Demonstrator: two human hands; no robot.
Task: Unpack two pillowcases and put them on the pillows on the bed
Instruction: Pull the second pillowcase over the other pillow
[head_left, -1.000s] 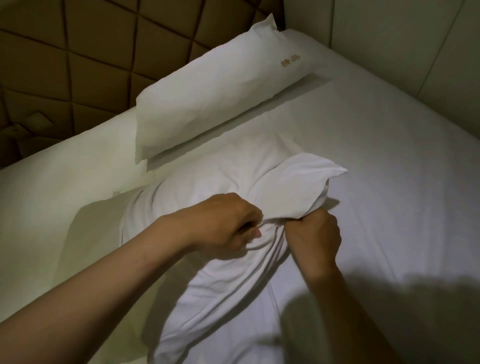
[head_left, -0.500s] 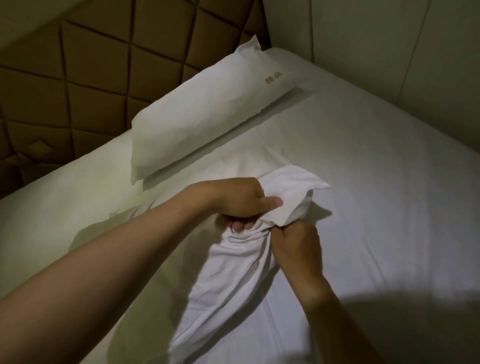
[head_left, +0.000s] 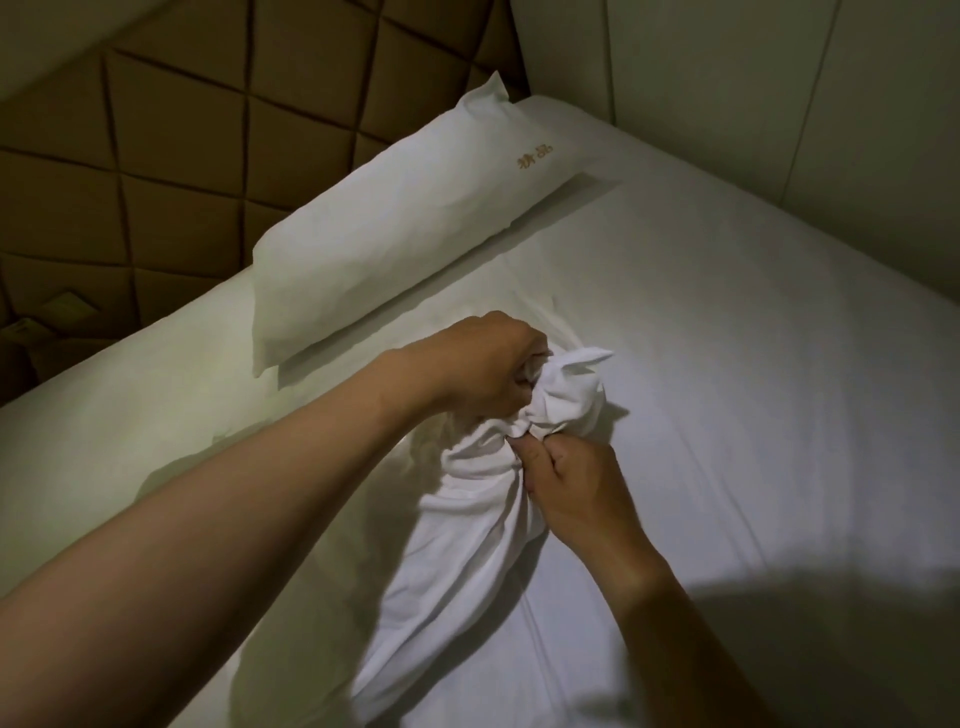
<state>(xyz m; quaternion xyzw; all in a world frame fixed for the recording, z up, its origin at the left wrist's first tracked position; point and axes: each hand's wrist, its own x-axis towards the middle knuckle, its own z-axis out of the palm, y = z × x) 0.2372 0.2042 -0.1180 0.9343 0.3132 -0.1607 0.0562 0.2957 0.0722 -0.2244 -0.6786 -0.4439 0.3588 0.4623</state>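
Observation:
A white pillowcase (head_left: 462, 545) lies bunched into a long gathered strip on the bed, its far end crumpled into a knot. My left hand (head_left: 483, 366) grips the bunched cloth at that far end, fingers curled into it. Just below, my right hand (head_left: 571, 488) pinches the gathered fabric. A pillow (head_left: 395, 228) in a white case with small gold lettering lies against the headboard, apart from both hands. Whether a second pillow is inside the bunched cloth I cannot tell.
The white bed sheet (head_left: 753, 389) spreads to the right and front. A brown quilted headboard (head_left: 182, 156) stands behind the pillow. A pale panelled wall (head_left: 779, 78) borders the bed on the right. My shadow darkens the lower right.
Both hands have gathered the pillowcase tighter: the flat corner seen earlier is now scrunched into a small knot. The hands and cloth shifted slightly away from me.

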